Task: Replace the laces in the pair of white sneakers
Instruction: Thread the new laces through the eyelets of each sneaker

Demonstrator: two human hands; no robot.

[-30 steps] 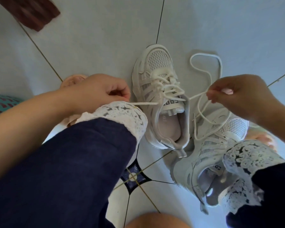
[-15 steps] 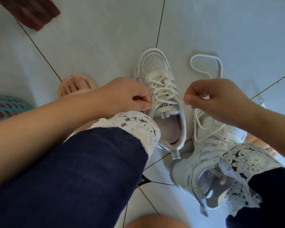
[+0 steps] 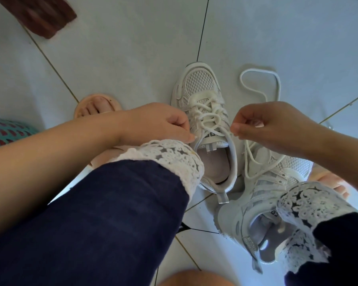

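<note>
A white mesh sneaker (image 3: 201, 87) stands on the tiled floor, toe pointing away, its white lace (image 3: 209, 116) threaded through the eyelets. My left hand (image 3: 159, 124) pinches one lace end at the shoe's left top eyelet. My right hand (image 3: 267, 124) pinches the other end at the right top eyelet. The second white sneaker (image 3: 256, 195) lies at the lower right, partly hidden under my right trouser cuff. A long loose loop of lace (image 3: 275, 79) trails on the floor behind my right hand.
My knees in dark blue trousers with white lace cuffs (image 3: 170, 153) fill the lower view. My feet wear peach sandals (image 3: 95, 106). A dark red cloth (image 3: 41, 15) lies at the top left, and a teal patterned thing (image 3: 6, 133) at the left edge.
Both hands moved inward toward the sneaker's top eyelets, slackening the lace that was stretched wide a second ago. The view shifted slightly, revealing my left foot.
</note>
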